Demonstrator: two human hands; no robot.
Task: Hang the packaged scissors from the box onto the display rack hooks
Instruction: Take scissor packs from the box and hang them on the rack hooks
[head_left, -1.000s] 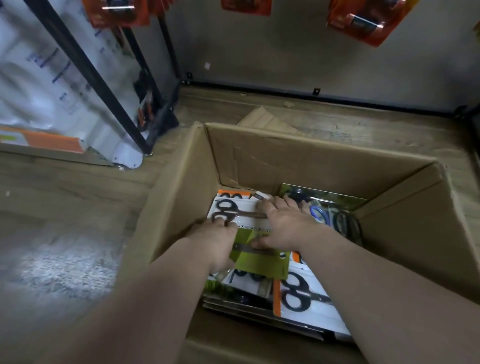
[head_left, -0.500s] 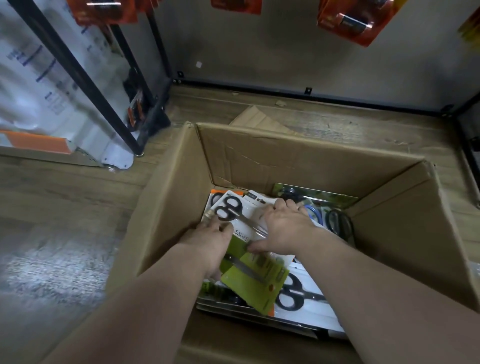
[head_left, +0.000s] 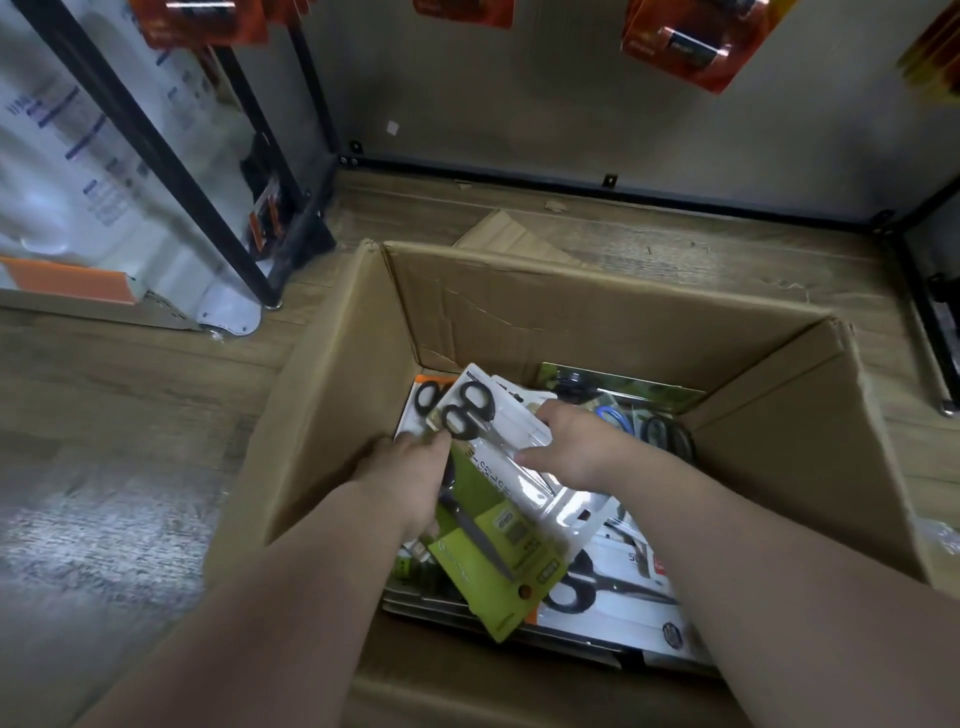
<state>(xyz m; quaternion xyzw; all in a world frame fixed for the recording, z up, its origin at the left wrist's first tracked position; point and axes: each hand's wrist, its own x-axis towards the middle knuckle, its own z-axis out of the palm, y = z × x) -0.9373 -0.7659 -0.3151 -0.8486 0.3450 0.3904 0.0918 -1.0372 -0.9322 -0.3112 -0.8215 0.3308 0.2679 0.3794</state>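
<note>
Packaged scissors (head_left: 470, 413) | diagonal, handles far-left, blades near-right | left hand (head_left: 410, 473), right hand (head_left: 576, 447) both grip it

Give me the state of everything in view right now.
box, open, packs piled inside
white pack, tilted up, pinched by right hand
green pack, tilted, gripped by left hand
orange packs, hanging above
</note>
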